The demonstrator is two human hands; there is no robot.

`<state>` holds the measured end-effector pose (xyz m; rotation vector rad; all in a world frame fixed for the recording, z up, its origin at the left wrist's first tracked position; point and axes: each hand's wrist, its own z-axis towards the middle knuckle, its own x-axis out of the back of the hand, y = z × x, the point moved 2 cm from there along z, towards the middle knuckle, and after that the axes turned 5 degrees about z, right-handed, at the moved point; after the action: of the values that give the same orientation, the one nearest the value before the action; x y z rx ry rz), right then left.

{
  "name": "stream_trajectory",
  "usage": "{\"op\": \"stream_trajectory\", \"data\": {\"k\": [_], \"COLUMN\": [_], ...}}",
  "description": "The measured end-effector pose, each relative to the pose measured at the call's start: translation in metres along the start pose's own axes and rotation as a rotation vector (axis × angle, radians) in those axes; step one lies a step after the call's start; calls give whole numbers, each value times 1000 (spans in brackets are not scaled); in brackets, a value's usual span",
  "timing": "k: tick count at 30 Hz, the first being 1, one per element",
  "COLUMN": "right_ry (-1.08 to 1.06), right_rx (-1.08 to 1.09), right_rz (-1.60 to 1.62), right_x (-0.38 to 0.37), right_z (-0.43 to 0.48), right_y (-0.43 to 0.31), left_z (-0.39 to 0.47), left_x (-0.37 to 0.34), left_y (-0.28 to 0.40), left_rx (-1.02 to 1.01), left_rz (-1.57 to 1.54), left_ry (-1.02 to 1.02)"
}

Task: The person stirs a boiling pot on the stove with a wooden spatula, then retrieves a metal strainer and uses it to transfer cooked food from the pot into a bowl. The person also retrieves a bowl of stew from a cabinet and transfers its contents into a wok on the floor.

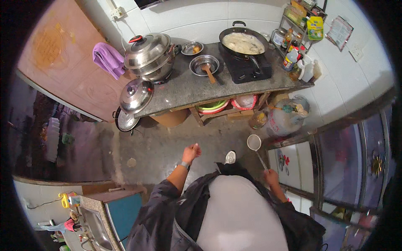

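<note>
My right hand [272, 177] grips the thin handle of a round mesh skimmer [254, 143], whose head points toward the counter. My left hand [191, 153], with a watch at the wrist, hangs over the floor, fingers curled around nothing visible. Ahead, a black wok [242, 40] full of pale, frothy liquid sits on a black induction cooker [248, 70]. Left of it, a wooden spatula [208, 72] leans in a steel bowl [195, 66]. A smaller steel dish [192, 48] behind holds a little yellowish-brown food.
The stone counter [182, 91] also bears a steel steamer pot [150, 59] and an overhanging lid [136, 95]. Bottles [290, 59] and a rack [298, 25] stand right. A gas cylinder [284, 120] is beneath. The sink [93, 223] lies behind left, glazed doors [339, 160] right.
</note>
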<state>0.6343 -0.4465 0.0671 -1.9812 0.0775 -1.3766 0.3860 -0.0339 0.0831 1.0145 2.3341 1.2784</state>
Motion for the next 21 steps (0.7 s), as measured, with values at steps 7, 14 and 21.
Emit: {"op": "stream_trajectory", "data": {"k": [7,14,21], "right_ry": [-174,-26,134], "right_rx": [-287,-394,-554], "right_rz": [413,563,645], "right_x": [36,47,61], "right_z": [120,171,188], "right_y": [-37,-48,-91], "left_z": [103,196,280], "left_x": [-34,-49,-53], "left_y": [128,195,237], "left_rx": [-75,-11,122], "left_rz": [-30,-167,-334], "left_ry": [96,64,-72]}}
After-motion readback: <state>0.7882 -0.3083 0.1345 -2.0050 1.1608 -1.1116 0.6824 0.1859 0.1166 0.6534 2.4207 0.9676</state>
